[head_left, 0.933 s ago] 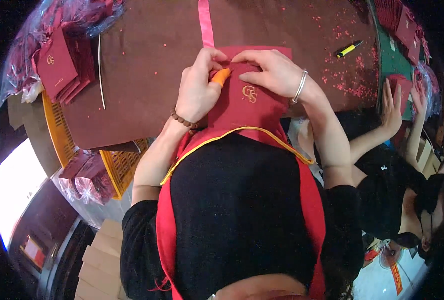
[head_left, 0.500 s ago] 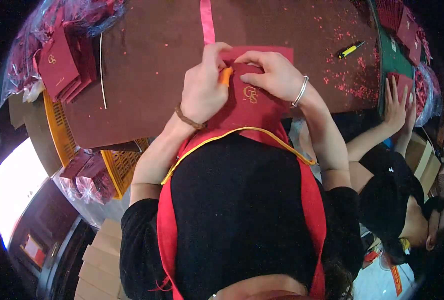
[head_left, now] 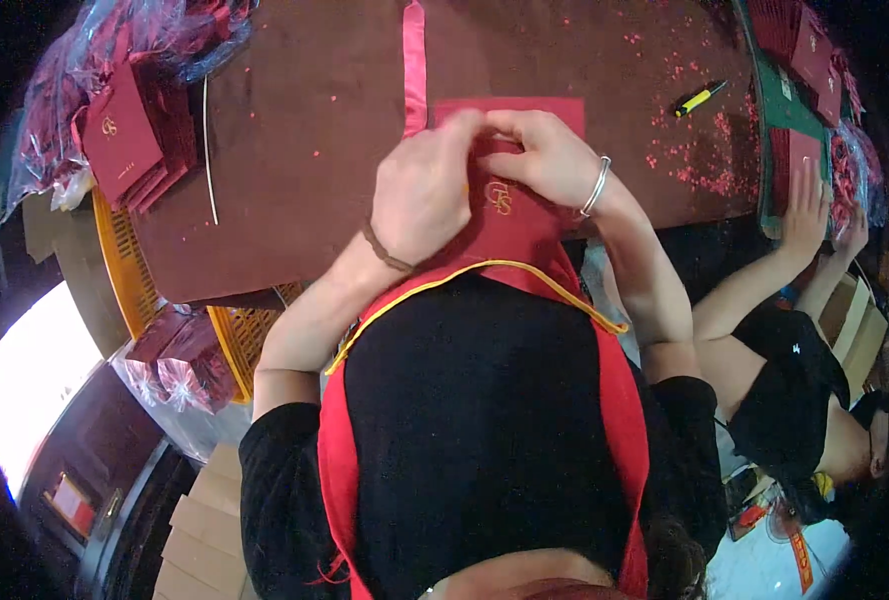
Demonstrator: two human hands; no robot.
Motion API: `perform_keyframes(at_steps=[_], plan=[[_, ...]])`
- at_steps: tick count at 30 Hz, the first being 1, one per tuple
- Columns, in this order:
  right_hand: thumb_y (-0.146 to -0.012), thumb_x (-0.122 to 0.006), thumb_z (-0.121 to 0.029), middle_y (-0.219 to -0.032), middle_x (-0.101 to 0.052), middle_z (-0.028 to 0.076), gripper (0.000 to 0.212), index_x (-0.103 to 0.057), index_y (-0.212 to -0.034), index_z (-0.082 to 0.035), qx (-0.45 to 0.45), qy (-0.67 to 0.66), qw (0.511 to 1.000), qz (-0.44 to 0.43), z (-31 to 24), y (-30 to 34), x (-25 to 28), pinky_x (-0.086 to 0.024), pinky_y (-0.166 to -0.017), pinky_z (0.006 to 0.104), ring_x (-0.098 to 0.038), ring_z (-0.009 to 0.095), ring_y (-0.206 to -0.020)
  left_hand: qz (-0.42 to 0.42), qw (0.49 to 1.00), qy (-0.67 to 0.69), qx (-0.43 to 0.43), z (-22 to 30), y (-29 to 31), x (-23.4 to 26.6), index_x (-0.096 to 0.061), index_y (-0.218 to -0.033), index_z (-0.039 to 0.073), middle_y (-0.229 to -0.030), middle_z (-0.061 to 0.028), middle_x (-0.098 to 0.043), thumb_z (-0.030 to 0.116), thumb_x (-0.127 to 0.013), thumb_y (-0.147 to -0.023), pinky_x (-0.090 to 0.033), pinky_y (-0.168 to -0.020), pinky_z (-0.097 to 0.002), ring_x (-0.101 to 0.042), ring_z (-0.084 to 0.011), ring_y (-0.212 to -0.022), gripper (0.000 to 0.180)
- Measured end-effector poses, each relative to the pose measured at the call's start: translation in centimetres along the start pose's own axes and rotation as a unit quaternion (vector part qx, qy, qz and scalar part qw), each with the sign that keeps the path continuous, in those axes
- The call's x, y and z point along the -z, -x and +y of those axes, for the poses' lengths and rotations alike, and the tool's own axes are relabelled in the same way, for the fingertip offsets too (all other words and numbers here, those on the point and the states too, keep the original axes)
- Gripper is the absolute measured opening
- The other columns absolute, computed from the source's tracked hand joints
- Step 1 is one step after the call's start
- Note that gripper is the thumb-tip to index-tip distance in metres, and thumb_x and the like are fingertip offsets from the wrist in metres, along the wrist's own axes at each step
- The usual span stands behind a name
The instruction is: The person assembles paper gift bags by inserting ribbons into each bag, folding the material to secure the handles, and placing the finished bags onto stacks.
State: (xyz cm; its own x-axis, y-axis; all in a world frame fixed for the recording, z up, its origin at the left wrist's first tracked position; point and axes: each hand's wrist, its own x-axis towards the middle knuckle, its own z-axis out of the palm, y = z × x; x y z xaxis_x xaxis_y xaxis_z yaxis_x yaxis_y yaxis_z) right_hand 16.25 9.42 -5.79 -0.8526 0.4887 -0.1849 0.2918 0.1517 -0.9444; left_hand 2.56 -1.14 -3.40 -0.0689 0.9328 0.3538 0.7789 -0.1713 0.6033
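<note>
A flat, dark red paper bag (head_left: 495, 228) with a gold emblem lies at the table's near edge, against my apron (head_left: 335, 440). At its upper edge my right hand (head_left: 543, 155), wearing a silver bangle, pinches it between thumb and fingers. Beside it my left hand (head_left: 427, 175), with a brown bracelet, is closed and slightly blurred, its fingertips meeting the right hand's. Only a trace of a small orange object shows at the left hand; the rest is hidden. A brighter red sheet (head_left: 569, 108) lies beyond the hands. From behind the left hand a pink ribbon (head_left: 416, 70) runs away over the table.
Dark red bags (head_left: 125, 140) and plastic wrapping (head_left: 135, 40) lie at the left. A thin white rod (head_left: 209, 150), a yellow-black pen-shaped tool (head_left: 701, 98) and pink scraps (head_left: 710, 150) are on the table (head_left: 305, 210). At the right, a co-worker's hands (head_left: 807, 215) are near another red bag.
My left hand has turned and moved up toward the right hand, and the orange object in it is now mostly hidden. The co-worker's hands have shifted nearer their body.
</note>
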Motion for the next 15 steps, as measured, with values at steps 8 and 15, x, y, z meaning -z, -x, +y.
perform_keyframes(at_steps=[8,15], plan=[[-0.077,-0.061,-0.019,-0.096,-0.065,0.016,0.03,-0.06,-0.104,-0.006,-0.025,0.016,1.0,0.001,0.1,0.2,-0.2,-0.047,-0.081,0.0376,-0.062,0.029,-0.094,-0.102,0.981,0.114,0.119,-0.3,0.0,1.4,-0.038,-0.13,0.009,-0.079,-0.019,-0.06,0.003,-0.057,-0.078,-0.049,-0.064,-0.042,-0.06,-0.0345,-0.075,0.056],[-0.076,-0.062,-0.019,-0.1,-0.064,0.015,0.031,-0.057,-0.105,-0.009,-0.061,0.043,0.997,-0.008,-1.2,0.5,0.0,-0.047,-0.081,0.0382,-0.061,0.03,-0.095,-0.164,0.974,-0.011,0.155,-1.1,-0.5,2.6,-0.058,-0.096,0.01,-0.076,-0.0104,-0.065,0.019,-0.066,-0.075,-0.047,-0.06,-0.0415,-0.063,-0.0296,-0.07,0.024]])
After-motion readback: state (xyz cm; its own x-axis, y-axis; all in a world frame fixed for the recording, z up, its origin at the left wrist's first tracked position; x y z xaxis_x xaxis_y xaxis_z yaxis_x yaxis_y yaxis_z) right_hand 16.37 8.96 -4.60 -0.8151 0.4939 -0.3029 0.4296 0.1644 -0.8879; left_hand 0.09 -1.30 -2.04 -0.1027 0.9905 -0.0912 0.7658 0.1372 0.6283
